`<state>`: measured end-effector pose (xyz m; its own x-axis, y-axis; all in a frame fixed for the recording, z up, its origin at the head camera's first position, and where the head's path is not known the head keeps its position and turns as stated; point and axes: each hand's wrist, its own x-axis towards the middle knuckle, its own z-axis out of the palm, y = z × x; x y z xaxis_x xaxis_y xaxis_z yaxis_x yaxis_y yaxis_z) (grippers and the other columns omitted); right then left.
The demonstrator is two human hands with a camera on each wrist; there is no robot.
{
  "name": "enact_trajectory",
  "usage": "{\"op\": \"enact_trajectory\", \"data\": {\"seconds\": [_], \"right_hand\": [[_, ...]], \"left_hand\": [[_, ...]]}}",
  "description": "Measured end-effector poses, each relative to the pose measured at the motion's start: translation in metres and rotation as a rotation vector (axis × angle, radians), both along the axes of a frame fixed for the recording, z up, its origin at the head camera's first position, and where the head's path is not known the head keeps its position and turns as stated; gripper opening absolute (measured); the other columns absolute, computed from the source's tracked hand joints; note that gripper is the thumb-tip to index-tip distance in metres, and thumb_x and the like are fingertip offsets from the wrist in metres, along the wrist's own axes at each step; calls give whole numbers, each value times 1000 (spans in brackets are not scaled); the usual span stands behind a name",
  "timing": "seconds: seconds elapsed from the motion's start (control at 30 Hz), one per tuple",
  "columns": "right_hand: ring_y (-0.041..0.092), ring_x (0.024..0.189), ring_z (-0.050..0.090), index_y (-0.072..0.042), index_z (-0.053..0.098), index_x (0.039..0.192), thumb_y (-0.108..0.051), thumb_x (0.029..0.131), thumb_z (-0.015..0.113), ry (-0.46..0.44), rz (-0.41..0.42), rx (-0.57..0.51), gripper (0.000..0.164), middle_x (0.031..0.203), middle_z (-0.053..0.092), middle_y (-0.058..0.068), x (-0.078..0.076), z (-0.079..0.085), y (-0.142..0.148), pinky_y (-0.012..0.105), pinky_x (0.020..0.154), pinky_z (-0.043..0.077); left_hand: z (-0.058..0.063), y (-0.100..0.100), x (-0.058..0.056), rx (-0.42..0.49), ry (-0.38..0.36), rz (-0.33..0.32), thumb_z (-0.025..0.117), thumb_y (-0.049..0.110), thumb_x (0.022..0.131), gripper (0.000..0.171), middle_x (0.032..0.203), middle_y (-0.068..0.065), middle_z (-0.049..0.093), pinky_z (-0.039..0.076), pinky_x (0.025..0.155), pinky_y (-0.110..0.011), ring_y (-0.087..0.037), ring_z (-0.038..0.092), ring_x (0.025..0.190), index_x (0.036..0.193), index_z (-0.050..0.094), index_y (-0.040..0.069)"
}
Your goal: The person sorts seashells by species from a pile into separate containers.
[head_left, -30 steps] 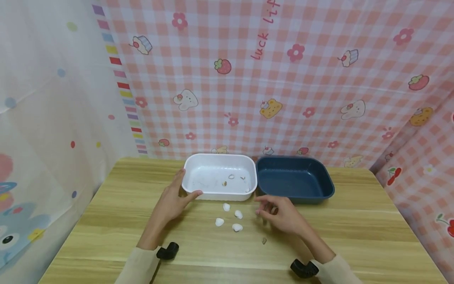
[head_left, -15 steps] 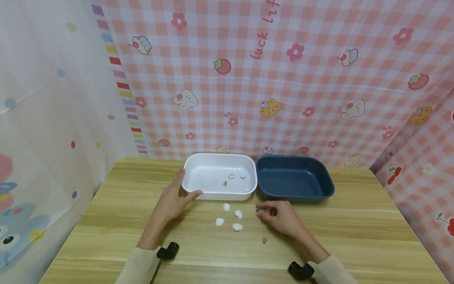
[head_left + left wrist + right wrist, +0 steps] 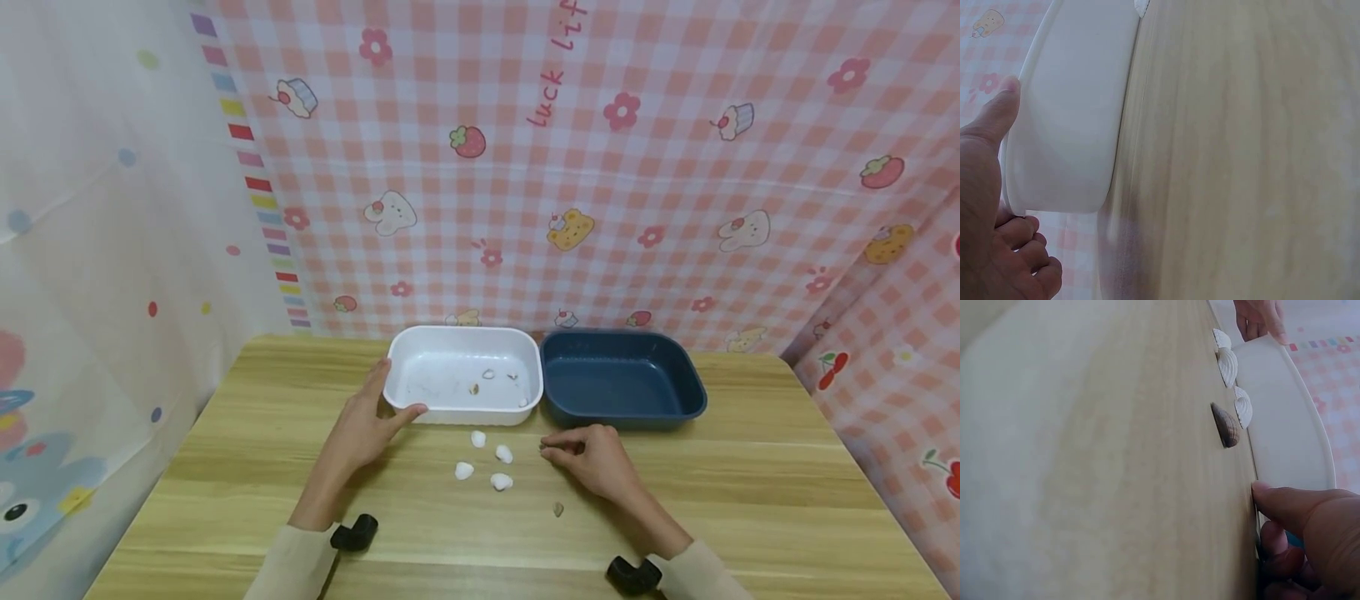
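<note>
In the head view, my left hand (image 3: 363, 425) holds the left end of a white plastic basin (image 3: 465, 415). Its thumb lies on the front rim and its fingers are round the side, as the left wrist view also shows. My right hand (image 3: 598, 460) pinches a small dark shell (image 3: 542, 446) between thumb and forefinger at the table, mostly hidden by the fingertips. Several white ribbed shells (image 3: 504, 454) lie on the table left of that hand. Nearer the front lies a brown pointed shell (image 3: 558, 509), whose stripes show in the right wrist view.
A dark blue basin (image 3: 622, 416) stands directly right of the white one, behind my right hand. Several small shells (image 3: 474, 389) lie inside the white basin. Both basins stand at the back of the wooden table (image 3: 420, 542), before a pink checked cloth (image 3: 480, 183).
My right hand has lowered slightly toward the table, and its thumb and forefinger have closed on the small dark shell. The left hand and both basins have stayed in place.
</note>
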<state>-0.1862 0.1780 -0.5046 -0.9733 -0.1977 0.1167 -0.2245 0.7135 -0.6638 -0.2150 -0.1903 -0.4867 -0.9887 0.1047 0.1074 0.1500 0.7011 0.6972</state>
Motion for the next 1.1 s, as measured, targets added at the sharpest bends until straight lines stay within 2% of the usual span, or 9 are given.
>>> {"op": "enact_trajectory", "data": {"seconds": [0.33, 0.77, 0.87, 1.1], "right_hand": [[2, 57, 53, -22, 81, 88, -25, 86, 85, 1, 17, -34, 5, 62, 61, -12, 0, 4, 0, 19, 56, 43], [2, 56, 54, -23, 78, 84, -23, 84, 86, -35, 22, -42, 9, 62, 61, -12, 4, 5, 2, 19, 54, 43], [2, 56, 53, -23, 78, 85, -25, 84, 86, -30, 36, -48, 9, 62, 61, -12, 7, 7, 2, 18, 53, 43], [3, 49, 55, -17, 77, 89, -20, 86, 84, -16, 90, -97, 9, 61, 63, -10, 10, 21, 0, 20, 46, 46]], "left_hand": [[0, 2, -1, 0, 2, -1, 63, 75, 86, 113, 171, -20, 17, 30, 121, -66, -47, 26, 154, 166, 15, 10], [-3, 3, -1, 6, -1, 8, 65, 72, 87, 111, 171, -19, 17, 28, 122, -64, -44, 25, 155, 166, 16, 11], [-3, 3, -1, 6, -2, 11, 66, 70, 88, 109, 171, -18, 17, 28, 123, -64, -44, 24, 155, 166, 16, 11], [-1, 0, 1, -5, 0, 6, 61, 78, 84, 114, 171, -20, 17, 28, 122, -65, -45, 24, 155, 166, 16, 12]]}}
